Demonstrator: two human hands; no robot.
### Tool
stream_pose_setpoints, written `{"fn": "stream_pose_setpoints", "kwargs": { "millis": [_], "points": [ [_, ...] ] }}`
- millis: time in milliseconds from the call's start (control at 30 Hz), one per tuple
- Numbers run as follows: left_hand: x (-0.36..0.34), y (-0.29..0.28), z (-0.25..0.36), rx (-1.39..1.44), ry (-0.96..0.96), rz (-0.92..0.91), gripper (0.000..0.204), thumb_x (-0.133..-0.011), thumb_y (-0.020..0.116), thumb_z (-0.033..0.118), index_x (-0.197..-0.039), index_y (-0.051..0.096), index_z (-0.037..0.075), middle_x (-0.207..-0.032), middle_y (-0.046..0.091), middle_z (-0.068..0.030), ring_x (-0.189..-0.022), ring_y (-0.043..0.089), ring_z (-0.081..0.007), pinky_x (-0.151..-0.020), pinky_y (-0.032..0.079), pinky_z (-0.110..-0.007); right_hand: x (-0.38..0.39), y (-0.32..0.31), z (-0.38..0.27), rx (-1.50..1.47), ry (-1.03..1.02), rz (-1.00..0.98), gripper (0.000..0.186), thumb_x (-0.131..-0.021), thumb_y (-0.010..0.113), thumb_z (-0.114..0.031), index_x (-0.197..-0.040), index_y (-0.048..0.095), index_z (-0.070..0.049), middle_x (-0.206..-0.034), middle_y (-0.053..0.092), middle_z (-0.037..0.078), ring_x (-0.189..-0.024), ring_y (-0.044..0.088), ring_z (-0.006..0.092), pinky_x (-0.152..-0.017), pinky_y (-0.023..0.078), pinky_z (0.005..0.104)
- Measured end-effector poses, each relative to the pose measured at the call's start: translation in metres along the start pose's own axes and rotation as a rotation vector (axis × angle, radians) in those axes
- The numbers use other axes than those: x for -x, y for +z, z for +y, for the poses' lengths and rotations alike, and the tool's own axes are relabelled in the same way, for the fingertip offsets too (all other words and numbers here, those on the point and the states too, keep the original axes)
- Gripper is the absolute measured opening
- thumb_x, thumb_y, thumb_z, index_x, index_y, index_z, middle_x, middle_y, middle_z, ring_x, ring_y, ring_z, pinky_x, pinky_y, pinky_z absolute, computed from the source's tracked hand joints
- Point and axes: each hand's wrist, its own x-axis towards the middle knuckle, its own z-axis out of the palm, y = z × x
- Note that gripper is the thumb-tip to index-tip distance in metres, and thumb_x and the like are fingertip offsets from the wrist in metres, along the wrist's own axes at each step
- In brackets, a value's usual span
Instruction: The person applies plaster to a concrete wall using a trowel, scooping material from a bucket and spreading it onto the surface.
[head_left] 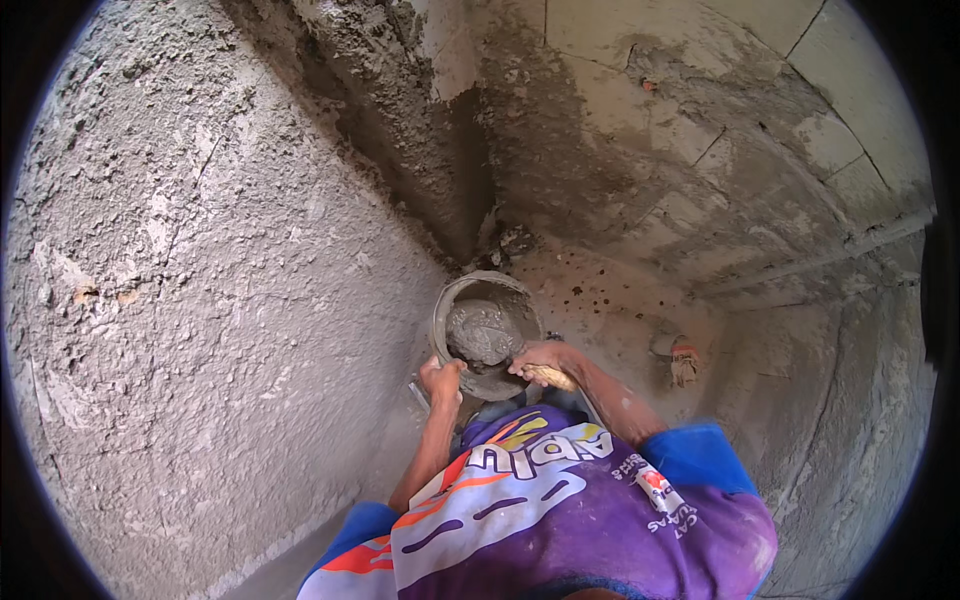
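A round bucket (440, 318) stands in front of me, its inside coated grey, with a mound of wet mortar (483, 332) in it. My left hand (441, 380) is closed at the bucket's near-left rim. Beside that wrist shows the pale edge of a flat thing I cannot make out. Over the near-right rim, my right hand (540, 361) is wrapped round the pale wooden handle (552, 377) of what looks like a trowel. Its blade is hidden by the hand and the bucket.
A rough, freshly mortared wall (230, 290) rises close on the left and meets a partly coated block wall (640, 130) in a corner ahead. Spattered bits lie on the floor (590, 290). Right of the bucket is a small pale and orange object (684, 364).
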Motion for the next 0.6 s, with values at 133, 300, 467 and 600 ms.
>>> {"fn": "stream_pose_setpoints", "kwargs": {
  "millis": [133, 300, 467, 600],
  "points": [
    [-0.007, 0.008, 0.002, 0.149, -0.078, -0.065, 0.032, -0.053, 0.054, -0.011, -0.084, 0.060, -0.004, -0.077, 0.060, -0.0070, -0.069, 0.053, -0.0159, -0.063, 0.044, -0.028, 0.048, 0.011, 0.005, -0.517, -0.161, -0.165, 0.019, -0.078, 0.058, -0.015, -0.068, 0.050, -0.001, -0.052, 0.045, 0.007, -0.040, 0.046, 0.0158, -0.033, 0.036, 0.0282],
    [-0.012, -0.011, 0.004, 0.110, -0.171, -0.019, 0.032, -0.057, 0.051, -0.014, -0.088, 0.058, -0.006, -0.081, 0.060, -0.0108, -0.068, 0.057, -0.0206, -0.059, 0.047, -0.032, 0.138, 0.047, -0.060, -0.764, -0.837, -0.021, 0.017, -0.076, 0.056, -0.013, -0.075, 0.051, 0.002, -0.055, 0.047, 0.009, -0.041, 0.046, 0.0161, -0.034, 0.039, 0.0285],
    [0.005, -0.033, 0.009, 0.022, -0.190, 0.096, 0.032, -0.055, 0.053, -0.012, -0.085, 0.060, -0.004, -0.079, 0.062, -0.0092, -0.064, 0.056, -0.0183, -0.056, 0.045, -0.030, 0.187, 0.033, -0.125, -0.573, -1.442, 0.901, 0.011, -0.077, 0.053, -0.009, -0.079, 0.051, 0.002, -0.058, 0.052, 0.009, -0.047, 0.053, 0.0165, -0.042, 0.046, 0.0271],
    [0.023, -0.059, 0.003, 0.052, -0.096, 0.183, 0.029, -0.057, 0.051, -0.012, -0.084, 0.060, -0.004, -0.075, 0.061, -0.0085, -0.059, 0.055, -0.0173, -0.051, 0.044, -0.029, 0.125, -0.010, -0.188, -0.733, -1.548, 1.634, 0.012, -0.079, 0.053, -0.006, -0.081, 0.049, 0.004, -0.061, 0.052, 0.009, -0.047, 0.052, 0.0148, -0.043, 0.048, 0.0276]
  ]
}}
